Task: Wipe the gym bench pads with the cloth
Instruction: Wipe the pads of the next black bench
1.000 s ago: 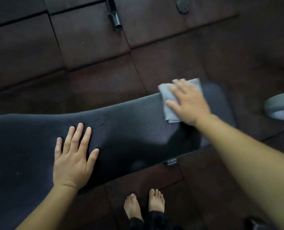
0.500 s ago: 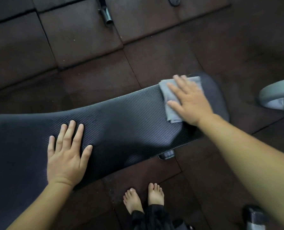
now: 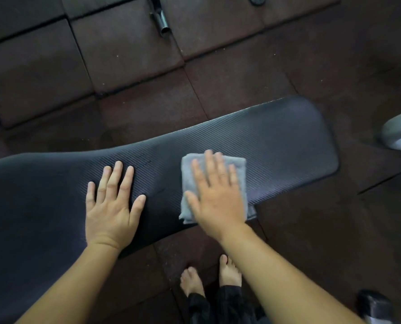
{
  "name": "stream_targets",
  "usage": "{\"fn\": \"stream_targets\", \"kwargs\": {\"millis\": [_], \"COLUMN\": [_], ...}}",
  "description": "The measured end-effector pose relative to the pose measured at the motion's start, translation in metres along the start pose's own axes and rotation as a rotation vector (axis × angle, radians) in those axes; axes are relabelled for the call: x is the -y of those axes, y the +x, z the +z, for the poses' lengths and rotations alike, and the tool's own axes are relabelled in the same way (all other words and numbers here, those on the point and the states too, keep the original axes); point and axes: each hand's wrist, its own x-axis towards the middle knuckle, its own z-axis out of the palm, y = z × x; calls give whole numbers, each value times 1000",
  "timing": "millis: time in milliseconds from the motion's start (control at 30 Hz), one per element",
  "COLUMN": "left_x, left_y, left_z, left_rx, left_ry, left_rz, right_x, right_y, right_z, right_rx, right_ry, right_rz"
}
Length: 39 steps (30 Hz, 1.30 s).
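Note:
A long black ribbed bench pad (image 3: 288,146) runs across the view from the left edge to a rounded end at the right. A folded grey cloth (image 3: 240,167) lies on its middle, overhanging the near edge a little. My right hand (image 3: 214,195) presses flat on the cloth with straight fingers. My left hand (image 3: 111,204) rests flat on the bare pad just left of the cloth, fingers spread.
Dark reddish rubber floor tiles (image 3: 136,61) surround the bench. A metal tube end (image 3: 163,23) lies on the floor at the top. A grey rounded object (image 3: 400,134) sits at the right edge. My bare feet (image 3: 208,277) stand below the pad.
My right hand has slid the cloth leftward from the pad's right end toward its middle, close to my left hand. The left hand has stayed flat on the pad.

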Motion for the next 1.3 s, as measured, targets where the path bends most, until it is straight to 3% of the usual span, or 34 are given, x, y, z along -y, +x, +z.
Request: {"fn": "stream_targets", "kwargs": {"millis": [67,133,267,367,500,600,733,833,900,1000,1100,1200,1300], "left_x": [0,1,2,4,7,19,55,88,107,130,147,152,152], "left_y": [0,0,1,0,2,-1,-7,-12,-15,-15,-16,-17,-17], "left_z": [0,0,0,-1,-4,-8,-13,-18,-20,-23,-21,-15,-11], "left_rx": [6,23,32,28,30,59,46,17,-5,-5,21,25,0], "left_ry": [-4,-4,-2,-39,-112,-146,-120,-108,-96,-69,-33,-44,-54], "left_rz": [-4,-7,4,10,43,108,154,129,110,76,61,72,70], "right_x": [-4,-41,-98,-41,41,17,-9,49,105,165,138,81,103], "right_y": [4,19,60,68,42,49,68,76,76,69,75,85,91], "right_z": [-1,-8,-31,-27,-6,-11,-23,-14,-3,9,4,-11,-5], "right_rx": [35,34,8,-29,59,60,-1,-56,-34,61,112,54,7], "right_ry": [15,-24,-1,-32,-24,3,-2,-29,-34,-23,-28,-32,-54], "right_rz": [-197,-278,65,296,12,-109,200,383,295,15,-171,21,293]}}
